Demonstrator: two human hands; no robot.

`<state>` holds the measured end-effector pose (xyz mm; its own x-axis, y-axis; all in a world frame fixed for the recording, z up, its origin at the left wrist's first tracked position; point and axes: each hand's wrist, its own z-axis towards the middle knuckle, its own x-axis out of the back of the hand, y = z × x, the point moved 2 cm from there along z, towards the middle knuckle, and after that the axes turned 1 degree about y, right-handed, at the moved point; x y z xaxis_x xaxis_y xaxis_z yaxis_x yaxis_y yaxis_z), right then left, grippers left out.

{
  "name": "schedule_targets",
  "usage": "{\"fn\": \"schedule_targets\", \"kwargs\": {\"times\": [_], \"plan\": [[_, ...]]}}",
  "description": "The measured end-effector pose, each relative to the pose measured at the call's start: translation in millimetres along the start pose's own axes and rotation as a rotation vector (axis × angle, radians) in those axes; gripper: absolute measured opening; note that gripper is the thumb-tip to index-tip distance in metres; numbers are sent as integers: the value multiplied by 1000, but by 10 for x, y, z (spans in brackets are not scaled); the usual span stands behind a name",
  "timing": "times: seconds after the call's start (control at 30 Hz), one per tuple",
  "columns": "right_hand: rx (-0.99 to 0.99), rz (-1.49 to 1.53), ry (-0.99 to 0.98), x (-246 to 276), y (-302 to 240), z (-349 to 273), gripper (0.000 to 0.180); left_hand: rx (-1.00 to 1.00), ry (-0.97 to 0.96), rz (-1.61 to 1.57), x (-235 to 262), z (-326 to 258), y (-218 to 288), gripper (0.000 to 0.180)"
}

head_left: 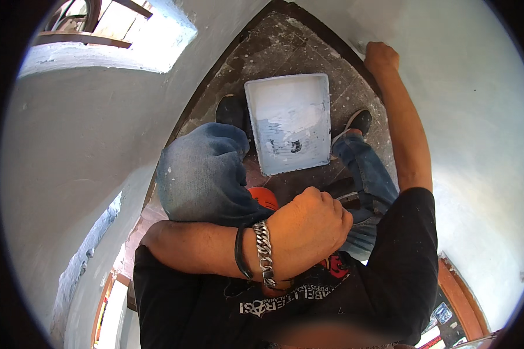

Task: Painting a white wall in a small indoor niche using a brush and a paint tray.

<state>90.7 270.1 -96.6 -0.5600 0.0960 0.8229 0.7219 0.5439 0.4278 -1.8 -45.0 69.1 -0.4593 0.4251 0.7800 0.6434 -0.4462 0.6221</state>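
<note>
The right hand (381, 58) presses low on the white wall (471, 116); the left hand (308, 230) rests fisted above the paint tray (289, 93) on the floor (285, 41).

right hand (381, 57): closed around something at the base of the wall (471, 116); what it holds is hidden inside the fist.
left hand (308, 230): a loose fist; fingers curl out of sight, so any content cannot be told.
orange thing (264, 198): only a small arc shows between knee (204, 168) and left hand; its kind cannot be told.
left shoe (230, 110): partly behind knee and tray (288, 93).
tray: dark smudge in the paint, too small to tell.
shirt (390, 273): cut off by the lower rim.
</note>
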Motion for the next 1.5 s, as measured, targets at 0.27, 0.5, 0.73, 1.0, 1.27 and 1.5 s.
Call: {"fn": "schedule_targets", "kwargs": {"times": [0.27,0.5,0.73,1.0,1.27,1.5], "plan": [[-100,4,144,505,460,-790,19,-24,-13,10,-8,-24,54,27],[-89,75,68,-228,254,-461,22,-14,-42,10,19,20,4,30],[-57,-3,16,-329,249,-275,23,3,-20,-24,-8,14,8,31],[-23,3,-32,-376,160,-131,22,1,-6,2,-3,0,-6,29],[-20,-10,-54,-351,104,-97,21,0,-38,-17,12,8,-7,29],[-13,-20,-48,-428,108,-82,22,6,-21,-32,-21,13,-17,28]]}}
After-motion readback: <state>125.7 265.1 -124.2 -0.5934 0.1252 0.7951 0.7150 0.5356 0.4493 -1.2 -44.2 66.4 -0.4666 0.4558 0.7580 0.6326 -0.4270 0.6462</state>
